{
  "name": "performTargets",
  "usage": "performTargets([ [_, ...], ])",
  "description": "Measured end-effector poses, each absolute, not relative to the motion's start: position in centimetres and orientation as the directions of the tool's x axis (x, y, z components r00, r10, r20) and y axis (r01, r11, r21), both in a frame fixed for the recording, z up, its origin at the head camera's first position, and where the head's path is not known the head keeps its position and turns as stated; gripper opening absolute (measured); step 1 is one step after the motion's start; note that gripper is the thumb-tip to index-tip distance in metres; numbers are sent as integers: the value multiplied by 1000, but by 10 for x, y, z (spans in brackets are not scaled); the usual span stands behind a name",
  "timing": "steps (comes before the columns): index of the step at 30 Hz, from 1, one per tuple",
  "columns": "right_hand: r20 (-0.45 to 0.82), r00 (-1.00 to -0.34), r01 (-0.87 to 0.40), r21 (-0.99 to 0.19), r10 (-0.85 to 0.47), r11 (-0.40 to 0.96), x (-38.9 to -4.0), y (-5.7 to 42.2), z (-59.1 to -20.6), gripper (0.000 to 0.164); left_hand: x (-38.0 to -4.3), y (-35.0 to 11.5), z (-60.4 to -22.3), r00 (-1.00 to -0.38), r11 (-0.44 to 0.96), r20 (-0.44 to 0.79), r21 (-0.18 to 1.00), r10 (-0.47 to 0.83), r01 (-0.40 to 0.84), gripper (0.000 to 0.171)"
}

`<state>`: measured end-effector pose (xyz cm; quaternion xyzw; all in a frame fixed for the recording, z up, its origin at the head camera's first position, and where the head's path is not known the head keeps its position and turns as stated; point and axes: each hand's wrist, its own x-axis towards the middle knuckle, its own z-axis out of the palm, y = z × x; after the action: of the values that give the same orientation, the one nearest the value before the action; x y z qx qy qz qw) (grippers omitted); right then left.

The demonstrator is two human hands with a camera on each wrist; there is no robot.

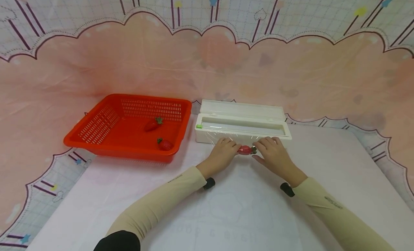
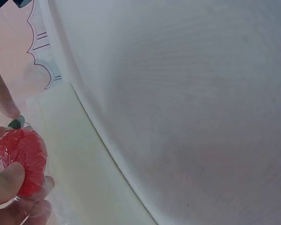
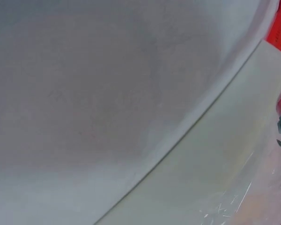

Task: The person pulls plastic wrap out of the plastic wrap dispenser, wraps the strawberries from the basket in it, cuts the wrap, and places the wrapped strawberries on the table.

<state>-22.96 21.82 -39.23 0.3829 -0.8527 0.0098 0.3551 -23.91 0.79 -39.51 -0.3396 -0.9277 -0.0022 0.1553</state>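
My left hand [image 1: 224, 152] pinches a red strawberry [image 1: 244, 150] wrapped in clear film, thumb on its side in the left wrist view. The fruit lies sideways, green leaves to the right. My right hand [image 1: 273, 154] is at the leafy end, its thumb and fingers apart; in the left wrist view a straight finger [image 2: 5, 101] touches the leaves. Just behind the hands stands a white film dispenser box [image 1: 242, 136], lid raised. Clear film [image 3: 225, 208] hangs along its front in the right wrist view; how far it runs is hard to see.
A red plastic basket [image 1: 129, 153] stands left of the dispenser. Two strawberries lie inside it, one farther back [image 1: 152, 125] and one nearer [image 1: 165, 145]. White cloth [image 1: 233, 208] covers the table; a patterned pink backdrop [image 1: 226, 71] rises behind.
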Motion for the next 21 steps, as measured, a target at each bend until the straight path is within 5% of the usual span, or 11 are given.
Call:
performTargets([
  [15,525,-588,-641,163,-616,750,-230,216,-397,34,-239,8,-397,-686,744,328,-88,649,662,27],
  [21,486,-639,-627,122,-597,770,-230,212,-395,25,-239,10,-396,-700,766,345,-96,625,636,38],
])
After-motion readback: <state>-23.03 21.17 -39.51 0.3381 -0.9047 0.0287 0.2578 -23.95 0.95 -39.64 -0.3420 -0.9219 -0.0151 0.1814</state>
